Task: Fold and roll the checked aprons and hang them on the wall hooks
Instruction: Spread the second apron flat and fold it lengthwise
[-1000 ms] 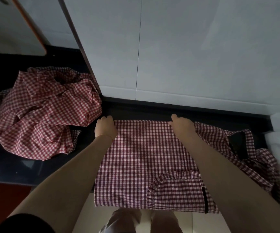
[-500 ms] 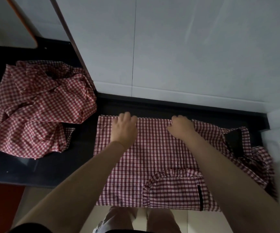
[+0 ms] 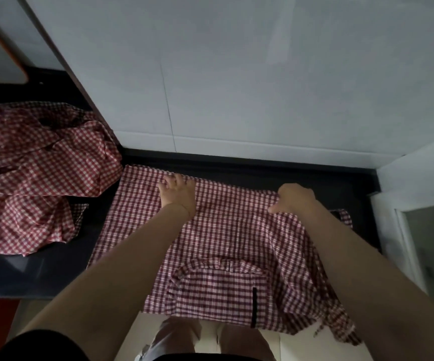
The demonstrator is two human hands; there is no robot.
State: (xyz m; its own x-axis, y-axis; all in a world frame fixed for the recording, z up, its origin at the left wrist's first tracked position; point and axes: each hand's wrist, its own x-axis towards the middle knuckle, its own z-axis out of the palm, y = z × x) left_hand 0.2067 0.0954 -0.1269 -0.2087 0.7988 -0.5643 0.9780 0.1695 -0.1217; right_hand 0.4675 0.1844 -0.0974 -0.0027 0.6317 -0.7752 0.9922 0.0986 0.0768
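On the dark counter [image 3: 41, 269] we press our flat left hand [image 3: 178, 195] onto the spread apron [image 3: 223, 243], while our right hand [image 3: 292, 199] pinches a lifted fold; more aprons [image 3: 36, 175] lie heaped nearby.

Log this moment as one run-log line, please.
step: folding | left hand: flat on spread apron | right hand: pinching apron edge | crumpled aprons: waiting left | hung: none visible
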